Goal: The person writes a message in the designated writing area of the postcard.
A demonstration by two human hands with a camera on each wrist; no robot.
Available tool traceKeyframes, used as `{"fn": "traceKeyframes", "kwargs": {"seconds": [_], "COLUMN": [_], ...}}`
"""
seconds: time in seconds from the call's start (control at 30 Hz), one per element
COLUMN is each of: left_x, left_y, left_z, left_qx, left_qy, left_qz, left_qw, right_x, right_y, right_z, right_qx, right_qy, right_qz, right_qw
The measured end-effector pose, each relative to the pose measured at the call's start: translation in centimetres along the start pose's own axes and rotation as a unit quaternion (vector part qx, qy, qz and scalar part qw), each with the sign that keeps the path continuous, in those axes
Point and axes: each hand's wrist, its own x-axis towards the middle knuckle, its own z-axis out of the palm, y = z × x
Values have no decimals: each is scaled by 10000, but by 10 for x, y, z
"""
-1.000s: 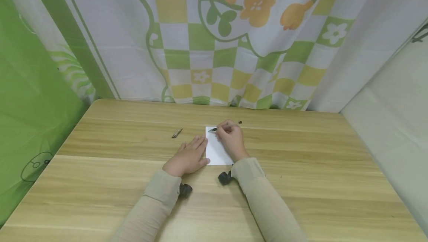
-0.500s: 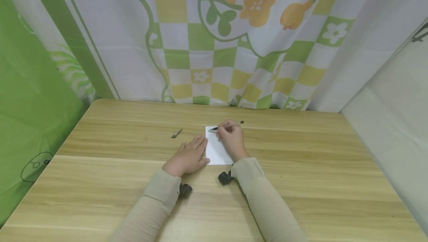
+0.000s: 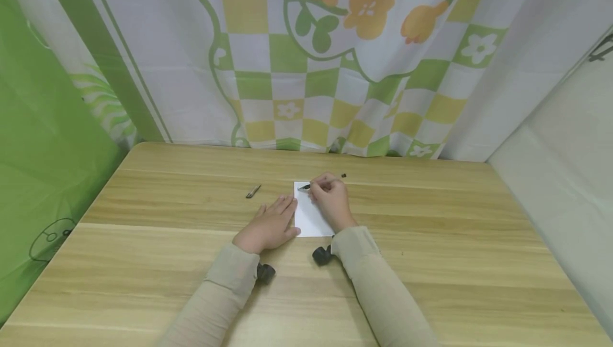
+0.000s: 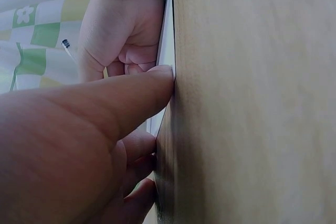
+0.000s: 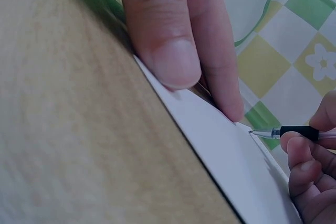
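A small white sheet of paper [image 3: 310, 220] lies on the wooden table. Along its left side, my left hand [image 3: 270, 225] rests with straight fingers, thumb and fingertips on the paper's edge. Between thumb and fingers, my right hand [image 3: 332, 200] pinches a pen [image 5: 299, 132] with a black grip and a clear tip. The pen is tilted, and its point meets the paper near the upper left corner in the right wrist view. Its dark back end [image 4: 65, 43] sticks out beyond the hand in the left wrist view. Any marks are too faint to make out.
A small slim object [image 3: 254, 191], perhaps a pen cap, lies left of the paper. Black wrist cameras [image 3: 323, 255] sit under both cuffs. The wooden table [image 3: 158, 187] ends at a patterned curtain [image 3: 287, 86] behind, with a green cloth [image 3: 43, 123] at the left.
The back end of the pen swings slightly right, then back left, as the right hand makes tiny movements. My left hand and the paper stay in place.
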Motion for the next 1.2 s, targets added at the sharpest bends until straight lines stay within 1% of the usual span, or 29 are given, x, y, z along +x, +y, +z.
{"fn": "traceKeyframes", "kwargs": {"seconds": [0.2, 0.4, 0.73, 0.9, 1.03, 1.2], "left_x": [3, 2, -2, -3, -2, 3], "left_y": [-4, -2, 4, 4, 2, -4], "left_z": [5, 2, -3, -3, -2, 3], "left_qx": [42, 64, 107, 75, 45, -4], "left_qy": [29, -62, 25, 7, -34, -47], "left_qz": [2, -36, 29, 48, 42, 24], "left_qw": [10000, 10000, 9999, 10000, 10000, 10000], "right_x": [0, 1, 1, 0, 0, 0], "right_y": [0, 2, 3, 2, 1, 0], "right_z": [0, 0, 0, -1, -1, -1], "right_qx": [-121, -94, -89, 127, 213, 138], "right_qy": [5, 21, 101, 164, 253, 323], "right_qz": [-55, -60, -77, -21, -70, -149], "right_qw": [9999, 9999, 9999, 9998, 9994, 9993]}}
